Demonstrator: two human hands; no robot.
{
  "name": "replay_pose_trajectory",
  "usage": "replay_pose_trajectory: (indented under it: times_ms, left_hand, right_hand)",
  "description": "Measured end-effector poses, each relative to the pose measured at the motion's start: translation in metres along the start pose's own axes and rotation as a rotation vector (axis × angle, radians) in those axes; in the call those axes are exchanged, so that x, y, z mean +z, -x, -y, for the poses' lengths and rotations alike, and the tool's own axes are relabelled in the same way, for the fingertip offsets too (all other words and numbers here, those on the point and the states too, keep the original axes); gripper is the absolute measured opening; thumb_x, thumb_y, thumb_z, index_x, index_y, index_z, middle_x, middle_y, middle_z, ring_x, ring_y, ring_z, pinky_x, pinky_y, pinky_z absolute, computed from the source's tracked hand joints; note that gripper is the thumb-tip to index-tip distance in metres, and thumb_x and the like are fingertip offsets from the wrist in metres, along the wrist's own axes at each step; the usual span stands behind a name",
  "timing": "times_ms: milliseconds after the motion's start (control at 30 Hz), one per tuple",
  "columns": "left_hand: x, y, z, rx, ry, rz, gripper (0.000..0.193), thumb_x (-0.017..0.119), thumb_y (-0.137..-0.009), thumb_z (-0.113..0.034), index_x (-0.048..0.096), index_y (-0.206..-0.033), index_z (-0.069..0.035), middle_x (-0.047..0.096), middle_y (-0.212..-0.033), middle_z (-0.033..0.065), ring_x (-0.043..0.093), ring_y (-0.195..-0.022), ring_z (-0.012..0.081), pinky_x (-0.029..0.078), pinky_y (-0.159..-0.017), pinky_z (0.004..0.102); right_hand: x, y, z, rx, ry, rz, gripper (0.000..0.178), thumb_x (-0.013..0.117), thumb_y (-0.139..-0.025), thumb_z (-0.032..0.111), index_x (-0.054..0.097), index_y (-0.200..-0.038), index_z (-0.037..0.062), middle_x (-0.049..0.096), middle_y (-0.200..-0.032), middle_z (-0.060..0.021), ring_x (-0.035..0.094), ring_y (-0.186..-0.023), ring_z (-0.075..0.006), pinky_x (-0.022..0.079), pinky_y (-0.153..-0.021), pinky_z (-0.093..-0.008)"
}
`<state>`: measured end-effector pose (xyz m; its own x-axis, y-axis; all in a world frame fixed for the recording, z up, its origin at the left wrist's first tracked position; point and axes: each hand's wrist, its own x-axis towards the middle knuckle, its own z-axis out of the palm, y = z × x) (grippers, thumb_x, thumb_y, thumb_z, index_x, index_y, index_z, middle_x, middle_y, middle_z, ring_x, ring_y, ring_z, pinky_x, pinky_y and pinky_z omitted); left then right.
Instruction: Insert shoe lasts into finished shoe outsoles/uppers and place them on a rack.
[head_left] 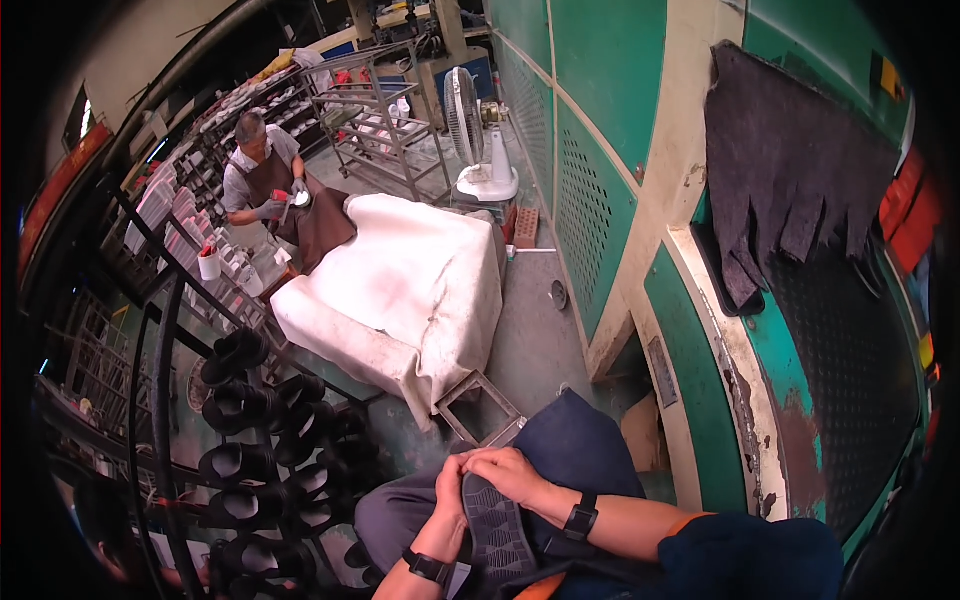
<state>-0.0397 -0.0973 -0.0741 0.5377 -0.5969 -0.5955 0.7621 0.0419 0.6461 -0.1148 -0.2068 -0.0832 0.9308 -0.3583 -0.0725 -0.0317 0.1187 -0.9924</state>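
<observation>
A black shoe (497,535) rests upright against my lap, its grooved sole turned up toward me. My left hand (452,488) is closed round its far end from the left side. From the right, my right hand (508,473) grips the same end, with its fingers over the top edge. The two hands meet there, and they hide that end of the shoe. Dark cloth (583,435) lies over my right leg.
At my left stands a black metal rack (160,420) with several black shoes (240,410). Ahead are a white cloth-covered block (400,270), a metal frame (480,408) and a fan (490,180). Green machine panels (600,90) rise on the right. Beyond the block, another person (265,180) sits working.
</observation>
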Motion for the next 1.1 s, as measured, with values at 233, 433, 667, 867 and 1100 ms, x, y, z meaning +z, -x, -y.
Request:
replay_pose_trajectory:
  times_ms: [233,433,667,867,1100]
  left_hand:
    - [0.011,0.013,-0.007,0.072,-0.073,0.011,0.045,0.042,-0.09,-0.027,0.065,-0.111,0.007,0.067,-0.106,0.0146,0.064,-0.097,0.0224,0.05,-0.089,0.0302]
    - [0.01,0.018,-0.006,0.089,-0.086,0.08,0.05,0.036,-0.092,-0.027,0.062,-0.115,0.008,0.066,-0.11,0.0162,0.063,-0.102,0.0239,0.048,-0.092,0.0314]
    - [0.007,0.026,-0.012,0.275,-0.267,0.178,0.053,0.031,-0.088,-0.026,0.061,-0.116,0.009,0.065,-0.116,0.0179,0.06,-0.11,0.0259,0.044,-0.101,0.0328]
    - [0.007,0.025,-0.016,0.233,-0.115,0.209,0.051,0.037,-0.098,-0.031,0.052,-0.132,0.003,0.056,-0.133,0.0122,0.05,-0.125,0.0214,0.035,-0.109,0.0326]
    - [-0.005,0.056,-0.013,0.831,-0.404,0.573,0.081,0.032,-0.094,-0.06,0.037,-0.144,0.004,0.034,-0.153,0.0193,0.028,-0.144,0.0304,0.018,-0.119,0.0415]
  right_hand:
    - [0.001,0.007,0.003,0.002,0.014,-0.029,0.027,0.06,-0.088,0.021,0.071,-0.096,-0.0018,0.072,-0.105,-0.0127,0.067,-0.1,-0.022,0.05,-0.089,-0.0308]
    - [0.003,0.011,0.02,-0.067,0.015,-0.027,0.025,0.06,-0.088,0.02,0.072,-0.096,-0.0008,0.072,-0.106,-0.0122,0.067,-0.101,-0.0217,0.051,-0.09,-0.032]
    - [0.001,0.02,0.045,-0.196,0.064,0.079,0.022,0.059,-0.089,0.017,0.072,-0.095,0.0,0.072,-0.106,-0.0114,0.067,-0.101,-0.0212,0.05,-0.089,-0.0318]
    - [-0.012,-0.014,0.04,0.093,-0.281,0.058,0.032,0.049,-0.092,0.018,0.072,-0.092,-0.0044,0.072,-0.092,-0.0099,0.067,-0.087,-0.0171,0.049,-0.085,-0.0289]
    - [-0.054,-0.073,0.026,0.585,-0.75,-0.138,0.059,0.041,-0.091,0.048,0.067,-0.102,-0.0033,0.07,-0.092,-0.0197,0.068,-0.08,-0.0295,0.056,-0.078,-0.041]
